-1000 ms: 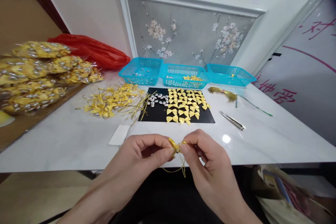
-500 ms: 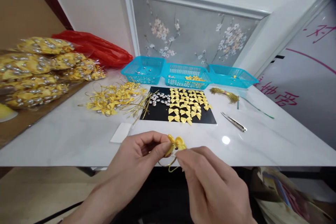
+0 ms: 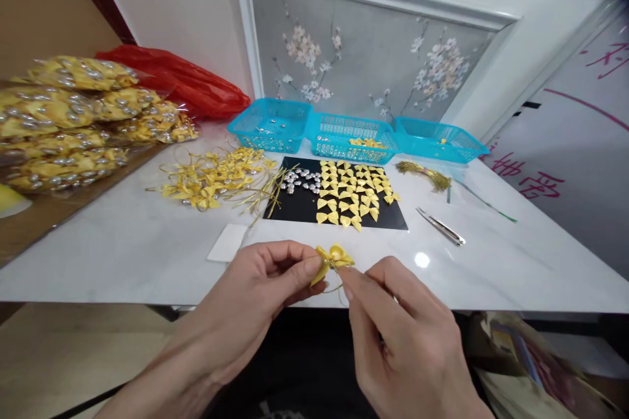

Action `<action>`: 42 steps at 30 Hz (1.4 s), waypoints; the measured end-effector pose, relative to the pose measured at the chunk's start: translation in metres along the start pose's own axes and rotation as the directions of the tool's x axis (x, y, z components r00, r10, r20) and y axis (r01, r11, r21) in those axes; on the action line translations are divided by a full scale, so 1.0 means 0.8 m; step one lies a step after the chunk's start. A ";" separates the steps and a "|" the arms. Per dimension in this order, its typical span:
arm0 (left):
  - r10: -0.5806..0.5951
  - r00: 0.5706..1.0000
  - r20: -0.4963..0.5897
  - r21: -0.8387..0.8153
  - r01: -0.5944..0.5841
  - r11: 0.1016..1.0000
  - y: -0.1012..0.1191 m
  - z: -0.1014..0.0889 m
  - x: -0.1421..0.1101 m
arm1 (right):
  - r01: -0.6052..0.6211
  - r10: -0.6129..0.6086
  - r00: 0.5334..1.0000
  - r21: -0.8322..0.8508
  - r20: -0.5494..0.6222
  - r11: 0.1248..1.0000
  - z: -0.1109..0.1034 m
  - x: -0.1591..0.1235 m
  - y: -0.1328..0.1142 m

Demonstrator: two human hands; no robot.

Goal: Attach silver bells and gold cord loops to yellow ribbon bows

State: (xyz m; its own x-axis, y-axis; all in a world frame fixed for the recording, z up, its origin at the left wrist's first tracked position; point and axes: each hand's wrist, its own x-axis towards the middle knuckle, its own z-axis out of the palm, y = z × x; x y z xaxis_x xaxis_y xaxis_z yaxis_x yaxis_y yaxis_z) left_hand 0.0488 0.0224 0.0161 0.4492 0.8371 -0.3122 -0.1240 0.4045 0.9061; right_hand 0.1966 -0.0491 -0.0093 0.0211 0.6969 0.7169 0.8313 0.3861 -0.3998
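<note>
My left hand (image 3: 275, 281) pinches one side of a yellow ribbon bow (image 3: 338, 254) between thumb and fingers, just above the table's front edge. Close beside it, my right hand (image 3: 403, 327) has its thumb and forefinger closed at the bow's middle, on a thin gold cord (image 3: 339, 289) that hangs partly below the bow. The fingertips hide most of the knot. Beyond the hands lies a black mat (image 3: 295, 209) with rows of yellow bows (image 3: 348, 194) and a cluster of silver beads (image 3: 301, 180).
Left of the mat lie a heap of corded yellow bows (image 3: 211, 177) and a white pad (image 3: 227, 243). Blue baskets (image 3: 270, 124) line the wall. At right are thread snips (image 3: 441, 227) and a gold cord bundle (image 3: 422, 173). Bagged bows (image 3: 63, 124) are stacked at far left.
My right fingers have shifted slightly up to the bow's middle. The cord loop that hung below the bow has become smaller. My left hand keeps its pinch on the bow.
</note>
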 end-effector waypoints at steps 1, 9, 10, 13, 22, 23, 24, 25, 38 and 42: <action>0.001 1.000 0.000 -0.004 -0.001 1.000 0.000 0.000 0.001 | -0.003 0.003 1.000 0.000 0.003 1.000 0.000 0.000 -0.001; -0.008 1.000 -0.005 -0.010 0.007 1.000 0.000 0.003 0.002 | -0.014 0.014 1.000 0.009 0.016 1.000 0.001 0.002 -0.004; -0.012 1.000 -0.003 -0.012 0.012 1.000 0.000 0.003 0.002 | -0.010 0.010 1.000 0.012 0.024 1.000 0.001 0.002 -0.003; -0.013 1.000 0.005 -0.023 0.014 1.000 -0.001 0.002 0.003 | 0.021 -0.021 0.999 0.015 0.042 1.000 0.000 0.005 -0.003; -0.028 0.999 0.046 -0.068 0.032 0.997 0.001 -0.002 0.004 | -0.120 0.105 0.988 0.129 0.116 0.984 0.000 0.006 0.007; -0.033 0.998 0.054 -0.065 0.037 0.997 0.002 -0.002 0.005 | -0.121 0.105 0.987 0.136 0.118 0.983 0.000 0.006 0.009; -0.038 0.997 0.062 -0.060 0.042 0.997 0.002 -0.002 0.005 | -0.123 0.106 0.987 0.144 0.120 0.982 0.000 0.007 0.011; -0.041 0.997 0.071 -0.058 0.045 0.997 0.002 -0.003 0.005 | -0.127 0.109 0.987 0.155 0.119 0.980 0.000 0.007 0.013; -0.069 0.989 0.129 -0.114 0.084 0.990 0.005 -0.005 0.001 | -0.195 0.154 0.978 0.366 0.139 0.910 0.007 0.014 0.022; -0.064 0.990 0.123 -0.126 0.080 0.989 0.003 -0.007 0.002 | -0.162 0.134 0.986 0.362 0.102 0.918 0.011 0.013 0.019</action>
State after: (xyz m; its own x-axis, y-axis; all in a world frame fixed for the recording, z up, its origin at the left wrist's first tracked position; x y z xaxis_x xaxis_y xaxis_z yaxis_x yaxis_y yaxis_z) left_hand 0.0447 0.0267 0.0160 0.5618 0.7578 -0.3319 -0.1983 0.5129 0.8352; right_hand 0.2051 -0.0307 -0.0130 0.0756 0.8003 0.5949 0.5590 0.4600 -0.6899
